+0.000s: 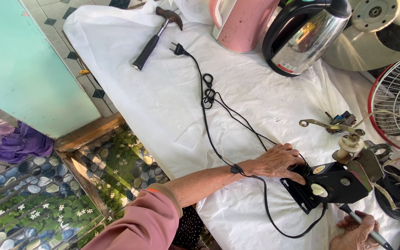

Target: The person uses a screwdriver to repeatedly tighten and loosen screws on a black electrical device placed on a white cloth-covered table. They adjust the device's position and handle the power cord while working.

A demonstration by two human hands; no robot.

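Pink sleeve (137, 222), nearest; its left hand (278, 162) presses flat, fingers spread, on a black motor housing (329, 185) near the table's front edge, bearing one round yellow label and one round cream knob. Right hand (355, 234) clenched around one screwdriver (364, 224) beneath the housing. White cloth (163, 102) open at centre; one hammer (156, 37), two kettles, pink (241, 23) and steel (304, 34), along the far edge.

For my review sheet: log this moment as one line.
left hand: steadies black motor housing | right hand: holds screwdriver | power cord: unplugged
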